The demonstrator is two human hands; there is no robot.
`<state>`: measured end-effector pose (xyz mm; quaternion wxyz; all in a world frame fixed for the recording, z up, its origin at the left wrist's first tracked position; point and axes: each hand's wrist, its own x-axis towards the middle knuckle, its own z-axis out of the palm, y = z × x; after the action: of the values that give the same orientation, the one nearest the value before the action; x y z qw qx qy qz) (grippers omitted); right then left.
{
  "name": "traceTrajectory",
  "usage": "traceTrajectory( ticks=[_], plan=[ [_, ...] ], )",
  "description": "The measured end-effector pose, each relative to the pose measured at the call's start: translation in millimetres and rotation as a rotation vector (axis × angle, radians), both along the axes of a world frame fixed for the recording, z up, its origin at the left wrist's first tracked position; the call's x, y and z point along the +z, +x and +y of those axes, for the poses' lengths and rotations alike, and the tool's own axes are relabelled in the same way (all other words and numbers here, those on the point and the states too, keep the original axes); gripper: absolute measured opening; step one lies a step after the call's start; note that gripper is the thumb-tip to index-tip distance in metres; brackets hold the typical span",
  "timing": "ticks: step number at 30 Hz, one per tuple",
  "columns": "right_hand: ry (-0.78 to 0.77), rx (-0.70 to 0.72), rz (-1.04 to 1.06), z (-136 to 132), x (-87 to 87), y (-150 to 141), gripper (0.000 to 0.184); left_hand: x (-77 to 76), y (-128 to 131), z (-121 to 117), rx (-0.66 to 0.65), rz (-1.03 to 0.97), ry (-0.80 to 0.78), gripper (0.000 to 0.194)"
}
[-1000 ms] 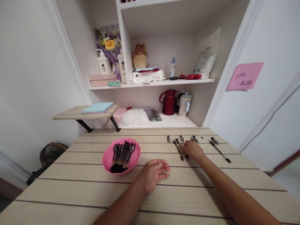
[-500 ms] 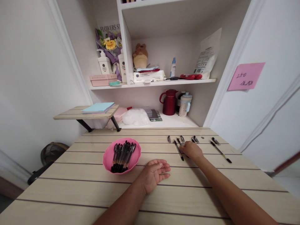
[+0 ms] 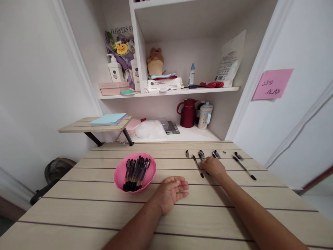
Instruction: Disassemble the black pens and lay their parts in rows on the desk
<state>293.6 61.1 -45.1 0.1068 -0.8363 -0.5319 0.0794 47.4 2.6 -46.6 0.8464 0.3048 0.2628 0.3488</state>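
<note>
The right hand (image 3: 213, 166) lies knuckles-up over a slim black pen (image 3: 198, 166) on the pale slatted wood counter (image 3: 91, 208); its grip cannot be told. The left hand (image 3: 170, 192) rests palm-up, fingers (image 3: 182, 187) loosely open and empty, beside a round pink bowl (image 3: 119, 175) of pens.

Left arm: bare forearm enters from the bottom edge and runs up and to the right, lying low along the desk (image 3: 234, 208).
Left hand (image 3: 170, 192): at rest, palm turned up and toward the right, wrist straight.
Left fingers (image 3: 182, 183): loosely spread and slightly curled, pointing right, holding nothing.
Right arm: bare forearm comes in from the lower right corner, stretched far forward and to the left, elbow nearly straight.
Right hand (image 3: 213, 166): palm down, knuckles up, well ahead of the left hand.
Right fingers (image 3: 205, 161): bent down and drawn together at the tips; the tips themselves are hidden beneath the hand.
</note>
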Motion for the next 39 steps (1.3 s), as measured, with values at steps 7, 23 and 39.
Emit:
traceTrajectory(
  ticks=[7, 23, 39],
  plan=[
    [0.007, -0.006, -0.020, 0, -1.4, -1, 0.038, -2.3, 0, 1, 0.000, -0.002, 0.006, 0.021],
    [0.080, 0.083, -0.134, 9, 20.2, -40, 0.033, -3.4, -1, 0, -0.005, -0.005, 0.011, 0.020],
    [0.028, 0.080, -0.120, 52, 7.3, -58, 0.033, -2.1, -2, -2, 0.004, -0.031, 0.008, 0.021]
  ],
)
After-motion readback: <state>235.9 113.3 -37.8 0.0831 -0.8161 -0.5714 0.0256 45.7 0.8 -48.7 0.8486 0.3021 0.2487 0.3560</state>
